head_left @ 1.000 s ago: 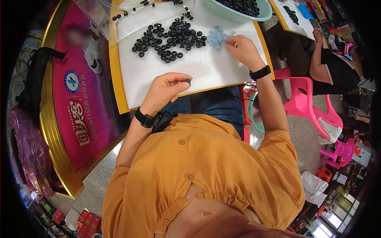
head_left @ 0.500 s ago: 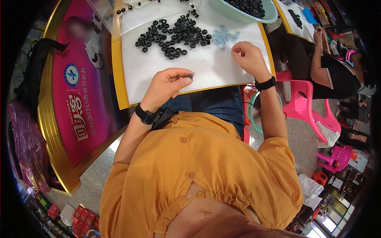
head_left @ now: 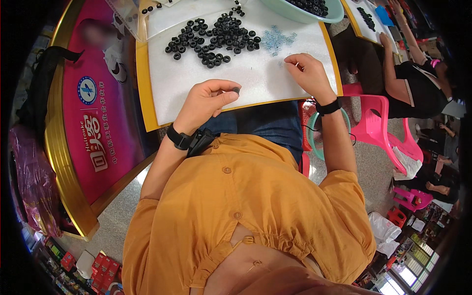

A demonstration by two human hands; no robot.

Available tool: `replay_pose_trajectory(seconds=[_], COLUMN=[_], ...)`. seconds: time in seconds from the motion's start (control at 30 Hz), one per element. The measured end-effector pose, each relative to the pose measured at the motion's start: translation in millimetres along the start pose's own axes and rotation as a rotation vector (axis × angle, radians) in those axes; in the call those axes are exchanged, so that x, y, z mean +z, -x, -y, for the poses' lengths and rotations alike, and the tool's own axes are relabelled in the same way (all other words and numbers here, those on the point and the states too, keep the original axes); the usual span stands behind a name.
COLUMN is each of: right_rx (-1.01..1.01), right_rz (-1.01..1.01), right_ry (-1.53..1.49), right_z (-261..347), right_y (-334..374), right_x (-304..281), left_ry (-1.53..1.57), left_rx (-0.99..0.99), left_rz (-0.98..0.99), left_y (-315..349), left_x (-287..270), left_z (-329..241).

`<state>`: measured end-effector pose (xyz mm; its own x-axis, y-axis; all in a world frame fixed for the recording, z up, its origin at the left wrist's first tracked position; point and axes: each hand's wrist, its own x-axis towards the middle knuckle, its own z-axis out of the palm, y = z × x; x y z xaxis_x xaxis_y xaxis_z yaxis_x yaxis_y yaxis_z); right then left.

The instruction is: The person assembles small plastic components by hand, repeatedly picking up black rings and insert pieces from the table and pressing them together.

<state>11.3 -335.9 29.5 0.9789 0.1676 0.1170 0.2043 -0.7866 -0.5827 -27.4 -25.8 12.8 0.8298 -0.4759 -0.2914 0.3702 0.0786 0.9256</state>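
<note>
My left hand [head_left: 209, 101] pinches a small black round part [head_left: 236, 90] between thumb and fingertips, above the front part of a white padded board [head_left: 196, 98]. To the right, my right hand [head_left: 307, 73] hovers over the board with thumb and forefinger pressed together. Whether something tiny is between them cannot be made out. Just beyond it lies a spread of small pale-blue clear pieces [head_left: 276, 40], with a stray one or two near the fingertips. Left of these, many loose black rings [head_left: 216, 42] are heaped on the board.
A pale green basin [head_left: 300, 14] full of black rings stands at the back right. At the back left is a clear plastic tray [head_left: 123, 17]. A pink chair [head_left: 373, 125] and a co-worker [head_left: 418, 83] at another board are on the right; a magenta panel [head_left: 93, 123] stands left.
My left hand keeps its pinch on the black part, almost in place. My right hand has shifted slightly, its fingers still together. The co-worker's arm has reached farther out.
</note>
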Motion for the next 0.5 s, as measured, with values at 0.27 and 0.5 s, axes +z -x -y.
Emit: replay_pose_trajectory(seconds=[0.27, 0.5], right_rx=[0.043, 0.157], right_rz=[0.017, -0.072], right_ry=[0.067, -0.042], right_z=[-1, 5], right_y=[-1, 0], right_x=[7, 8], left_ry=[-0.015, -0.017], left_rx=[0.01, 0.006], left_rz=[-0.004, -0.018], left_y=[0, 1], left_x=[-1, -2], left_z=[0, 0])
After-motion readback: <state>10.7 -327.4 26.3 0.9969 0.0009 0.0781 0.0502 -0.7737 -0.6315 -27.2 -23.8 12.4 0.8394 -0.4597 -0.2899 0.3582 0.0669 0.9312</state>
